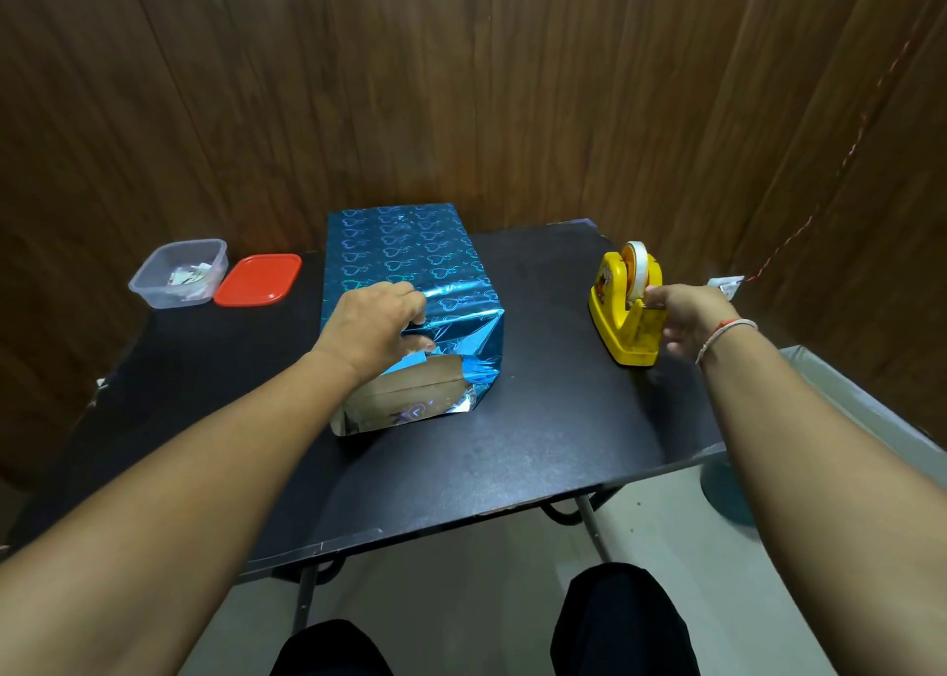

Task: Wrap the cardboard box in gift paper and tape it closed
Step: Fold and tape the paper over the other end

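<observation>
The cardboard box (412,375) lies in the middle of the black table (538,445), mostly covered in shiny blue gift paper (405,255) printed with hearts. Its near end is still open and bare brown card shows there between loose flaps. My left hand (376,329) presses on the box's near top edge, with fingers curled over the folded paper. My right hand (684,319) is at the yellow tape dispenser (622,317) to the right, with fingertips pinching the tape end by the white tape roll (636,265).
At the table's far left stand a clear plastic tub (177,273) holding paper scraps and its red lid (259,280). Wooden wall panels close in behind. The table's near edge and my knees sit below, and a pale surface lies to the right.
</observation>
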